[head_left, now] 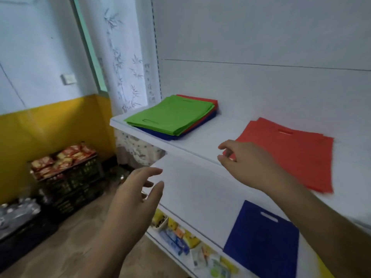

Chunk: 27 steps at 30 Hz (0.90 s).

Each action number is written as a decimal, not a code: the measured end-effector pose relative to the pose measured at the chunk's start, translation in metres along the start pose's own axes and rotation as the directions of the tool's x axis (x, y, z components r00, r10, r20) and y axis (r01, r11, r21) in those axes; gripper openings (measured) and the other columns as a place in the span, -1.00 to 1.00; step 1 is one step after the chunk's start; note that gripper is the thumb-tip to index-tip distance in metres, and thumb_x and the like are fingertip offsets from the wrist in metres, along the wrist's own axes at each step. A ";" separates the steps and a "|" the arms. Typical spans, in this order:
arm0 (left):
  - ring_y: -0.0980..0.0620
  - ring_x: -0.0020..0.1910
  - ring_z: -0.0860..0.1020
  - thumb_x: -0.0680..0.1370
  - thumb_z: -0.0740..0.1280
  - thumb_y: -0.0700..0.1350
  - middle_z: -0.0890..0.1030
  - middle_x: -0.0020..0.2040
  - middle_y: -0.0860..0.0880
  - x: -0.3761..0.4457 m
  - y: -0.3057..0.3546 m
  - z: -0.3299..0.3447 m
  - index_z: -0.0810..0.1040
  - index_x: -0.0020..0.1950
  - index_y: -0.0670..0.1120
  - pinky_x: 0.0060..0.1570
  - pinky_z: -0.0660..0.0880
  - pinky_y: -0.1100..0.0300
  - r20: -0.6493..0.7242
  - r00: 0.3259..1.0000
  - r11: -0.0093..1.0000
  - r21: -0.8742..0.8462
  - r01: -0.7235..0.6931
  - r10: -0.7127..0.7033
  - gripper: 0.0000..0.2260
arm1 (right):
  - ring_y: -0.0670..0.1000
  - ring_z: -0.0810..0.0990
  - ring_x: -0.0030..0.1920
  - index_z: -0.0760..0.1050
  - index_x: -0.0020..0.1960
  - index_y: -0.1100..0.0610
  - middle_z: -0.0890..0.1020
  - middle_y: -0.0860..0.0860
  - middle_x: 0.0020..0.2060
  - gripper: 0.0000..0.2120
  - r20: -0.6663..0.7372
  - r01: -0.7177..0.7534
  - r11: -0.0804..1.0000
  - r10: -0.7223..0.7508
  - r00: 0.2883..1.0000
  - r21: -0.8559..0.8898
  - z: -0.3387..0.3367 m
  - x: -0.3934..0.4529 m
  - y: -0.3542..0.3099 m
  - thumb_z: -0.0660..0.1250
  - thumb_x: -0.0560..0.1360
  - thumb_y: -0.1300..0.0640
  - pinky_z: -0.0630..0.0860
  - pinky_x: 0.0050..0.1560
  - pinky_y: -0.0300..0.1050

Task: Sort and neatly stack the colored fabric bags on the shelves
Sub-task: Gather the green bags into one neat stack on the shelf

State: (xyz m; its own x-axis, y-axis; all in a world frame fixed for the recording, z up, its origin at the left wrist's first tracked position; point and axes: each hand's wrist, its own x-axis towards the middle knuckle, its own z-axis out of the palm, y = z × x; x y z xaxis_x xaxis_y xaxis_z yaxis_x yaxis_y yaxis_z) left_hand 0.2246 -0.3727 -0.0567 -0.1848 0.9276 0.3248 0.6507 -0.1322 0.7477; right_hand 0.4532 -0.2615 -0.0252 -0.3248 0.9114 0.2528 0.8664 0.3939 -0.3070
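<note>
Nearest, a flat dark blue fabric bag (265, 235) lies on the lower white shelf (196, 189). The left hand (136, 189) hovers with fingers spread wide, holding nothing. The right hand (247, 163) reaches over the upper white shelf (192, 141), fingers loosely apart, beside the flat red fabric bags (297, 153). Far left sits a mixed stack topped by green fabric bags (170, 115).

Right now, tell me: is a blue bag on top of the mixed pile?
No: green bags top the mixed pile on the upper shelf, with red and blue beneath.
</note>
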 end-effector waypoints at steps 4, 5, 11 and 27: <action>0.25 -0.01 0.48 0.55 0.25 -0.02 0.52 0.03 0.22 0.021 -0.035 -0.034 0.48 0.16 0.17 -0.16 0.44 0.32 -0.055 0.998 0.999 0.051 0.016 -0.014 -0.80 | -0.04 0.56 0.03 0.37 0.31 -0.08 0.59 -0.19 0.08 -0.64 0.031 0.034 0.999 -0.035 0.999 0.026 0.029 0.052 -0.041 0.18 0.54 -0.12 0.48 0.05 -0.05; 0.23 -0.02 0.49 0.55 0.25 -0.03 0.53 0.01 0.22 0.028 -0.041 -0.038 0.49 0.15 0.17 -0.15 0.44 0.29 -0.071 0.997 0.998 0.058 0.024 -0.020 -0.81 | -0.02 0.56 0.03 0.37 0.31 -0.08 0.59 -0.20 0.08 -0.64 0.035 0.033 0.999 -0.034 0.999 0.022 0.034 0.065 -0.047 0.18 0.54 -0.11 0.48 0.05 -0.04; 0.31 -0.06 0.51 0.54 0.26 -0.03 0.56 -0.03 0.27 0.103 -0.087 -0.056 0.53 0.11 0.17 -0.18 0.43 0.33 -0.063 0.998 0.996 0.089 0.024 -0.019 -0.82 | 0.13 0.54 -0.01 0.44 0.22 0.08 0.60 0.06 0.05 -0.70 0.035 -0.014 0.998 0.016 0.999 -0.058 0.063 0.162 -0.037 0.13 0.57 -0.01 0.51 0.01 0.03; 0.01 0.15 0.48 0.53 0.23 0.11 0.52 0.25 0.02 0.346 -0.116 -0.020 0.43 0.35 0.06 0.06 0.34 0.16 0.246 0.967 0.946 0.293 -0.138 0.065 -0.60 | 0.11 0.51 0.18 0.34 0.34 -0.03 0.54 0.03 0.21 -0.51 0.156 -0.238 0.945 0.276 0.949 -0.225 0.094 0.285 0.013 0.08 0.54 -0.29 0.44 0.09 -0.02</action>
State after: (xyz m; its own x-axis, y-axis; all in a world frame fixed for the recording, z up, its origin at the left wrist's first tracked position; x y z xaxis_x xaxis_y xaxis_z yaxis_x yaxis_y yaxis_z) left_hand 0.0704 -0.0436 -0.0192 0.0445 0.9744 0.2204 0.8571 -0.1506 0.4926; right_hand 0.3364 0.0149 -0.0440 -0.1282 0.9917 0.0123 0.9812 0.1286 -0.1440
